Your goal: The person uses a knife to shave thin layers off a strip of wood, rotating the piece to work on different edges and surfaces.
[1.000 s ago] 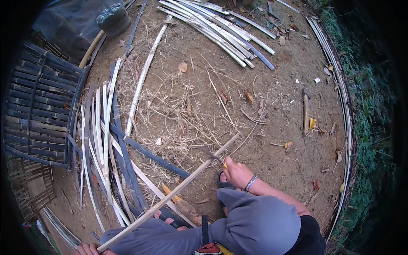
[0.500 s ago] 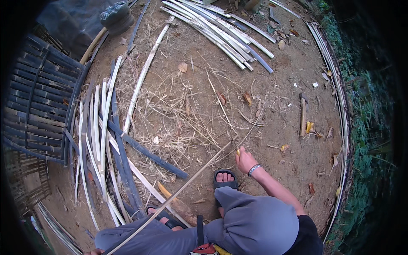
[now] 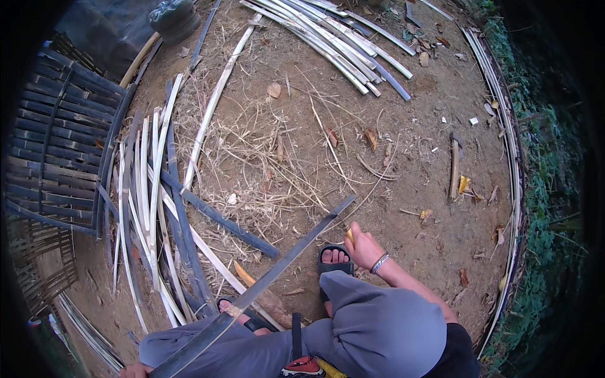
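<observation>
A long bamboo strip (image 3: 277, 269) runs diagonally over my lap, its broad dark outer face upward and a pale node partway along. My left hand (image 3: 135, 370), at the bottom left edge, is closed around its near end and only partly in view. The strip's far end rises over the ground in front of my sandalled foot (image 3: 334, 257). My right hand (image 3: 365, 247) is closed around the yellowish handle (image 3: 349, 235) of a knife, just right of that far end. The knife's thin blade is hard to make out; whether it touches the strip I cannot tell.
Split bamboo strips (image 3: 151, 189) are heaped on the left, and another pile (image 3: 334, 47) lies at the far side. Fibre shavings (image 3: 265, 151) litter the soil. A wooden-handled tool (image 3: 454, 167) lies at right. A dark slatted bamboo panel (image 3: 63, 138) stands far left.
The bamboo strip has turned from its narrow pale edge to its broad dark face, and more of my left hand shows. My right hand keeps its grip, having moved only slightly.
</observation>
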The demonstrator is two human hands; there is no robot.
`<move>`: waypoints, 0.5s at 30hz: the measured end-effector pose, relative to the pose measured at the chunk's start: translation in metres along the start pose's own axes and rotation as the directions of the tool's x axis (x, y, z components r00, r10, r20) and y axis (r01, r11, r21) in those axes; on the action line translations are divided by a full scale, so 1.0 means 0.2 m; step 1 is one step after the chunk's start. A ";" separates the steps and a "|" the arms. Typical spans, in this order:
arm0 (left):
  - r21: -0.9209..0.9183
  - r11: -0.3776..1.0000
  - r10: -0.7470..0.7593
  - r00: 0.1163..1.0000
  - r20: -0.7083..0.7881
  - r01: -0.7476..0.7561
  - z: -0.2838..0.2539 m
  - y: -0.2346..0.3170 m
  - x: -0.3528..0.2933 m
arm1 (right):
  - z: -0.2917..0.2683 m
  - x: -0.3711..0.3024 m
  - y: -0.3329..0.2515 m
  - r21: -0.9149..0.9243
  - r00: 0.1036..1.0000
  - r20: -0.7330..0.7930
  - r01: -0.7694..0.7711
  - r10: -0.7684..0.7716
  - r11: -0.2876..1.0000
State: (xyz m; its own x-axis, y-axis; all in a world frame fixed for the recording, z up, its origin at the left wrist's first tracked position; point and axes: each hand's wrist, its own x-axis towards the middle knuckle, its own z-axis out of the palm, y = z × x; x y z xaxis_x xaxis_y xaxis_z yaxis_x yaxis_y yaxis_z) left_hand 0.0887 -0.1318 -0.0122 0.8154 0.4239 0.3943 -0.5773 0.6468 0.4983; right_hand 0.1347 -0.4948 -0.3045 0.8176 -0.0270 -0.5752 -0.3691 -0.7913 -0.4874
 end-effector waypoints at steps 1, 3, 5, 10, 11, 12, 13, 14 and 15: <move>-0.020 1.000 -0.020 0.999 0.048 0.021 0.00 0.00 0.00 | 0.01 0.03 0.08 -0.020 0.998 -0.023 -0.060 0.060 0.998; -0.069 0.996 -0.052 0.987 0.150 0.063 0.00 -0.03 0.02 | 0.03 0.15 0.33 -0.064 0.986 -0.070 -0.155 0.151 0.986; -0.099 0.993 -0.031 0.957 0.288 0.062 -0.01 -0.02 0.03 | 0.06 0.07 0.23 -0.083 0.997 -0.053 -0.056 0.051 0.995; -0.081 0.984 -0.121 0.923 0.367 0.161 -0.03 0.02 0.04 | -0.02 -0.03 0.07 -0.013 0.999 -0.004 -0.032 0.032 0.999; -0.081 0.981 -0.133 0.916 0.378 0.176 -0.03 0.02 0.04 | -0.03 -0.01 0.14 -0.039 0.999 -0.008 -0.050 0.050 0.998; -0.079 0.978 -0.144 0.895 0.422 0.194 -0.03 0.02 0.05 | -0.06 0.05 0.15 -0.063 0.999 -0.010 -0.053 0.052 0.997; -0.077 0.974 -0.154 0.872 0.464 0.213 -0.01 0.02 0.05 | -0.08 0.08 0.16 -0.088 0.998 -0.013 -0.056 0.055 0.995; -0.072 0.970 -0.163 0.847 0.505 0.230 -0.01 0.01 0.06 | -0.05 0.04 0.16 -0.085 0.998 -0.002 0.070 -0.071 0.994; -0.039 0.971 -0.189 0.853 0.486 0.237 -0.01 0.03 0.03 | -0.04 -0.01 0.03 -0.056 0.990 0.022 0.137 -0.136 0.989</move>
State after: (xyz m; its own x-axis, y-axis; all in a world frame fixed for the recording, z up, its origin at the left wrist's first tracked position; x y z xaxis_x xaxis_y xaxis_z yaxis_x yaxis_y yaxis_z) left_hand 0.0911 -0.1245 -0.0081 0.7836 -0.0684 0.6175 -0.3653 0.7532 0.5470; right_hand 0.1339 -0.5039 -0.3006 0.8504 0.0940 -0.5177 -0.2285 -0.8204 -0.5241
